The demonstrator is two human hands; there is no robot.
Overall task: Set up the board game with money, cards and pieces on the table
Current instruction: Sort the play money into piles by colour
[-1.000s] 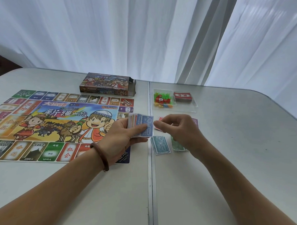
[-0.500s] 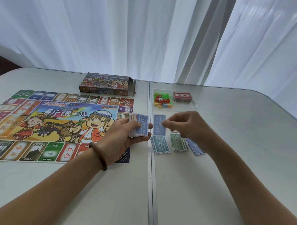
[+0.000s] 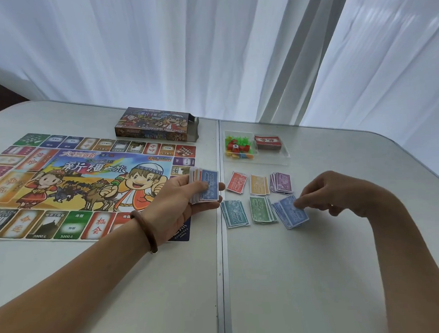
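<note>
Left hand (image 3: pixel 180 205) grips play-money stack (image 3: pixel 205 187) above board edge; right hand (image 3: pixel 333 194) fingers (image 3: pixel 300 204) pinch top blue note on blue pile (image 3: pixel 292 214), table right half. Notes look thin, light, slippery: likely best pinched at an edge

White table (image 3: pixel 318 275): game board (image 3: pixel 88 182), box (image 3: pixel 155 127), clear tray (image 3: pixel 273 157), six money piles (image 3: pixel 260 210).

Open table (image 3: pixel 318 275) near the front edge, plenty of room. Farther in, six money piles (image 3: pixel 259 185) sit packed close, tray (image 3: pixel 285 161) just behind them, board (image 3: pixel 70 178) filling the left side.
</note>
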